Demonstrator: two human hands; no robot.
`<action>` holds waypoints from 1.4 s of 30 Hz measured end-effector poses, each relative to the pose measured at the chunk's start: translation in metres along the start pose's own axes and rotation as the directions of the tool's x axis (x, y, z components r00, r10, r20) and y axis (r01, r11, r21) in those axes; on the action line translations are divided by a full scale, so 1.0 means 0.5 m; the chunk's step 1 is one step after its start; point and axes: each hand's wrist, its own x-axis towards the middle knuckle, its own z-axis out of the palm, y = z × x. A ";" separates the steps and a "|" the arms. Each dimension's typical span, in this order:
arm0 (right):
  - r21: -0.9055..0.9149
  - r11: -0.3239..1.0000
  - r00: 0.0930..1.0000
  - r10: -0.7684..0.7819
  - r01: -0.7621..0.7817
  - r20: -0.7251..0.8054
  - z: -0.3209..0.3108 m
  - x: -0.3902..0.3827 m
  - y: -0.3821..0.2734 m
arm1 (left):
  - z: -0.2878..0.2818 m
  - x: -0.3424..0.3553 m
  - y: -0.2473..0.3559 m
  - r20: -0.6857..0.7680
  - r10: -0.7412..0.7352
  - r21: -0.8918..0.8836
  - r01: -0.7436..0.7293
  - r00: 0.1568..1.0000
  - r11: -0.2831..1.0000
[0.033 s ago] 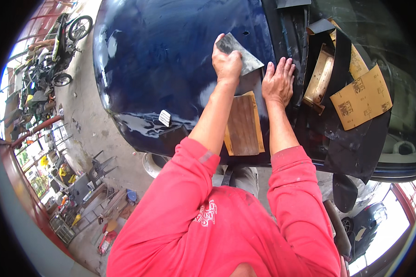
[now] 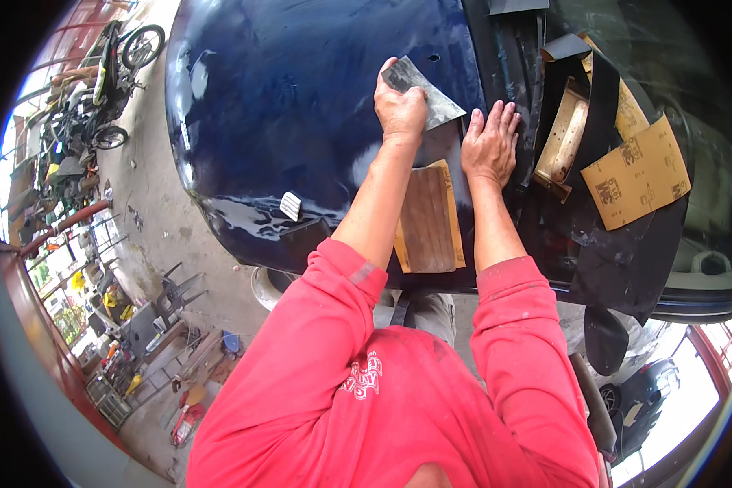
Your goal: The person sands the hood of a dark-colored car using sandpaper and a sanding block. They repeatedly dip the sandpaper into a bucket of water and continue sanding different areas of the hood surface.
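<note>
Red sleeves: nearest to me, the long sleeves of a red sweatshirt (image 2: 431,390) end at both bare forearms.
Brown sheet: a dark brown rectangular sheet with yellow edges (image 2: 427,224) lies between the forearms.
White piece: I see a small white ribbed block (image 2: 290,206) on the near left of the car.
Sandpaper: a golden-brown printed paper sheet (image 2: 638,175) lies to the right, over black sheeting (image 2: 626,252).
Right hand: my right hand (image 2: 490,146) is flat, palm down, fingers extended, gripping nothing that I can see.
Metal piece: a long, curved, brass-coloured piece (image 2: 563,138) lies right of that hand.
Left hand: my left hand (image 2: 401,110) grasps a thin grey rectangular sheet (image 2: 433,96) above the glossy dark blue car panel (image 2: 301,106), left of the right hand.
Far left: a parked motorcycle (image 2: 110,73) stands beyond the panel.
</note>
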 end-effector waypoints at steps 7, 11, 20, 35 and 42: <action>-0.003 1.000 1.000 0.001 -0.001 -0.017 0.005 0.017 -0.005 | 0.029 0.033 0.004 -0.038 0.124 0.083 -0.121 0.992 0.989; 0.013 1.000 0.999 -0.007 0.007 -0.031 0.005 0.015 -0.006 | 0.032 0.046 0.008 -0.054 0.145 0.203 -0.131 0.988 0.970; 0.010 1.000 1.000 -0.004 0.004 -0.013 0.004 0.012 -0.005 | 0.032 0.068 0.033 -0.001 0.036 0.153 -0.036 0.999 0.988; -0.007 1.000 0.999 0.002 -0.002 -0.035 0.004 0.012 -0.006 | 0.004 0.100 0.038 0.078 0.085 0.266 -0.103 0.993 0.958; -0.003 1.000 0.997 -0.011 0.011 -0.081 0.012 0.016 -0.006 | -0.003 0.106 0.028 0.086 0.109 0.337 -0.132 0.990 0.932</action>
